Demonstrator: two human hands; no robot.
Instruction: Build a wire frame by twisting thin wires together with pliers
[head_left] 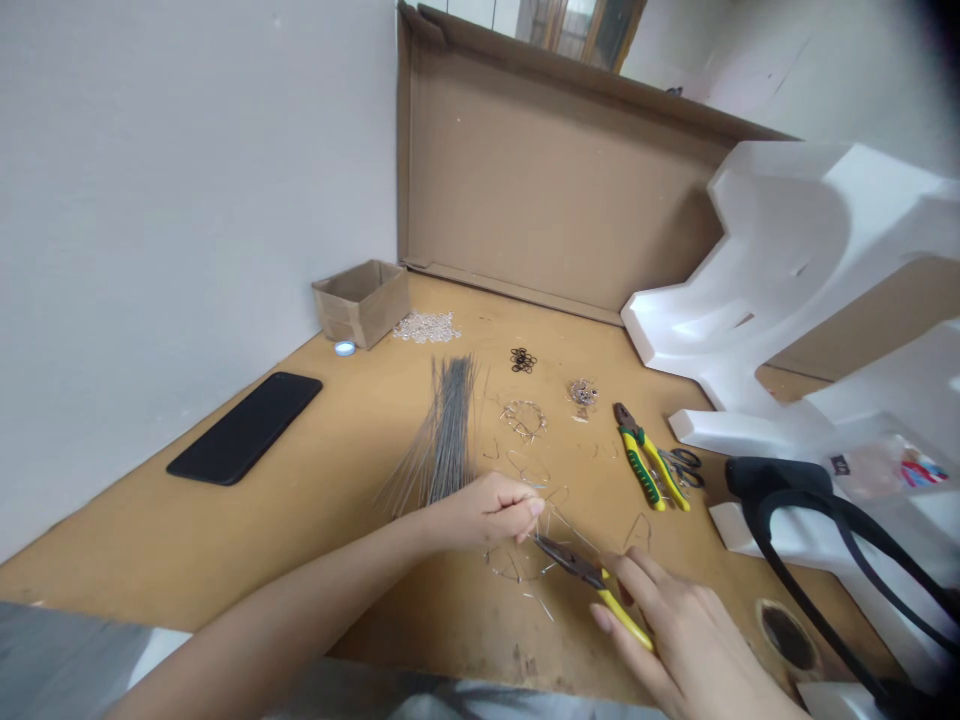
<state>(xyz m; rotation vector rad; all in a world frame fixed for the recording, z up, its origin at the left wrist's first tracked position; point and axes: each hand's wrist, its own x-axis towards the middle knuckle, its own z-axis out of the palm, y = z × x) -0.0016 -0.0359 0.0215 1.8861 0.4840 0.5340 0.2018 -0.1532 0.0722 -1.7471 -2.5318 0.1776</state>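
Observation:
My left hand (pixel 504 510) is closed in a pinch on a thin metal wire (pixel 568 527), part of which is hidden by the fingers. My right hand (pixel 675 620) grips yellow-handled long-nose pliers (pixel 581 565). Their dark jaws point left, with the tips right by my left fingertips at the wire; whether they clamp it I cannot tell. Below the hands lie bent wire pieces (pixel 510 570) on the wooden table. A bundle of straight grey wires (pixel 451 430) lies just beyond my left hand, partly covered by it. A bent wire ring (pixel 525 420) rests further back.
Green-and-yellow pliers (pixel 646 460) and small scissors (pixel 684 465) lie at right, near white foam packing (pixel 787 250) and a black-framed object (pixel 780 500). A black phone (pixel 247 428), cardboard box (pixel 364 303), clear beads (pixel 427 327) and black rings (pixel 523 360) are left and behind.

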